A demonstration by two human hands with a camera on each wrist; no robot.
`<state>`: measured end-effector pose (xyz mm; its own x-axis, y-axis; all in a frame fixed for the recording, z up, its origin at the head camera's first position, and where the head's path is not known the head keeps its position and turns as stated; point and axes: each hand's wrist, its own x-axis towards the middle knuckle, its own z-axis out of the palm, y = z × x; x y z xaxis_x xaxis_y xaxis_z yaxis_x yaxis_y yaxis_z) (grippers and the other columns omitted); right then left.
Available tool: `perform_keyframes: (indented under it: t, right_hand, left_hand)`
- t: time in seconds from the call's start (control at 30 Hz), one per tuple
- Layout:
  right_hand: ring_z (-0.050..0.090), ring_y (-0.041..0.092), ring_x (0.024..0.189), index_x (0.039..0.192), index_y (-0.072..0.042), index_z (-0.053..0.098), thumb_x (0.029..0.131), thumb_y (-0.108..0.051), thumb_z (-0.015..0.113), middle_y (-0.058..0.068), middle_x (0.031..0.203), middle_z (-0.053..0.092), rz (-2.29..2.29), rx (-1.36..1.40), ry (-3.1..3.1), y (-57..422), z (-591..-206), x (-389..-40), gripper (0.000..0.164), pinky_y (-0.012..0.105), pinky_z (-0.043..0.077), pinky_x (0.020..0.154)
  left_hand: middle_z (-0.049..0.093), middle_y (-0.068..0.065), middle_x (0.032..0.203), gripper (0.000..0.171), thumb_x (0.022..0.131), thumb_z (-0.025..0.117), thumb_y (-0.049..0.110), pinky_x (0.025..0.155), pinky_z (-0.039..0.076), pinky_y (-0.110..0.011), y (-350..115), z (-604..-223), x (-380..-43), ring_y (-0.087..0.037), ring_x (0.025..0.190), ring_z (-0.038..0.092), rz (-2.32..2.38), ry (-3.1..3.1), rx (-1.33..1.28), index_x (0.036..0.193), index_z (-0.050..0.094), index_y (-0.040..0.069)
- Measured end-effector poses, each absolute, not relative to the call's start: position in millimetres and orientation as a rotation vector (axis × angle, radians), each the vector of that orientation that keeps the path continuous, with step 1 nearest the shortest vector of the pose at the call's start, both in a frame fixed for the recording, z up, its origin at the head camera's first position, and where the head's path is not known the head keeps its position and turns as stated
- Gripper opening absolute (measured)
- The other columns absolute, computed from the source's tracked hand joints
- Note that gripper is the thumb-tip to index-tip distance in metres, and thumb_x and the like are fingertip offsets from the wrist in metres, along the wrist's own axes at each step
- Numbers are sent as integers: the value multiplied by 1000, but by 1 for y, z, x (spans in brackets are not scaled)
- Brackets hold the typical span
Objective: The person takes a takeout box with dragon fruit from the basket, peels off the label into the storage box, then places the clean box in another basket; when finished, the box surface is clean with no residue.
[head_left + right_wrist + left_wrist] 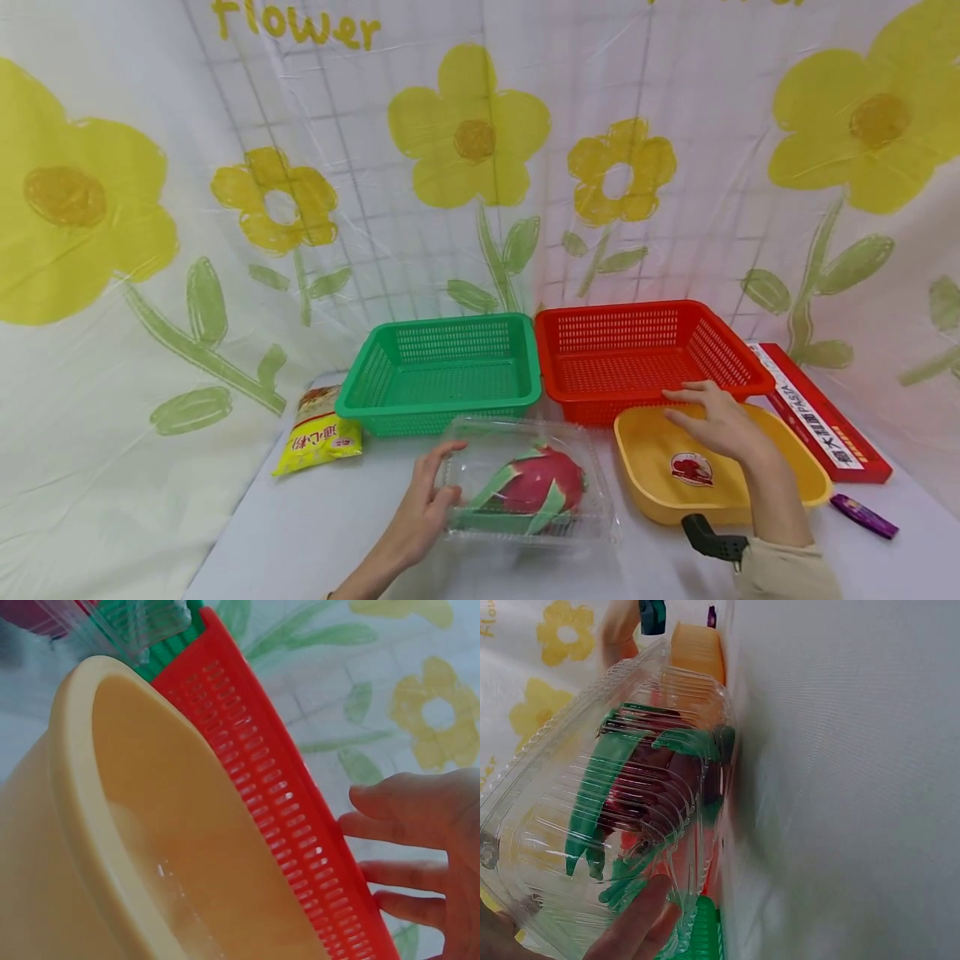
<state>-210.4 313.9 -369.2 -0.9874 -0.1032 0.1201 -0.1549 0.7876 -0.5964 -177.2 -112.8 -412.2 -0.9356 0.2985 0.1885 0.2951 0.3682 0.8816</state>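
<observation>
A clear plastic clamshell box (592, 500) holds a pink dragon fruit (543, 483) with green scales. My left hand (427, 508) grips the box by its left end, thumb on the near side; the left wrist view shows fingers (641, 919) against the ribbed plastic. The box looks tilted there, with its lower edge close to the white tabletop. My right hand (723, 429) hovers over the yellow basin (652, 492), holding nothing. Its fingers are spread and nearly straight, and in the right wrist view they appear beside the rim of the red basket (281, 761).
Behind the box stands a green basket (442, 421). A yellow pasta bag (322, 433) lies at the left. To the right are a long red pasta box (825, 417) and a small purple packet (862, 515). A flower-printed curtain (345, 108) hangs behind everything.
</observation>
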Motion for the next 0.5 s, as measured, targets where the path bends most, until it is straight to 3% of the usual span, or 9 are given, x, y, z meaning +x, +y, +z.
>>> perform_keyframes:
  t: [0.33,0.4,0.5]
  right_hand:
    - [37,53,123,137,-1,56,95,-39,63,32,138,39,1004,187,-2900,314,-371,-210,57,70,40,91]
    - [37,53,123,137,-1,56,95,-38,63,32,138,39,1005,189,-2897,315,-372,-210,56,70,40,91]
    - [37,52,122,136,0,57,95,-38,63,32,137,39,1006,188,-2893,315,-372,-210,56,70,40,91]
  left_hand:
    - [33,-21,140,55,90,47,2,59,52,-31,-111,-391,-168,-26,82,64,1764,2573,564,140,44,24]
    - [35,-19,140,55,89,48,2,62,52,-34,-109,-384,-170,-25,80,65,1780,2592,602,139,45,24]
    - [39,-13,140,54,89,47,4,74,51,-44,-106,-373,-176,-25,93,63,1770,2647,670,140,46,24]
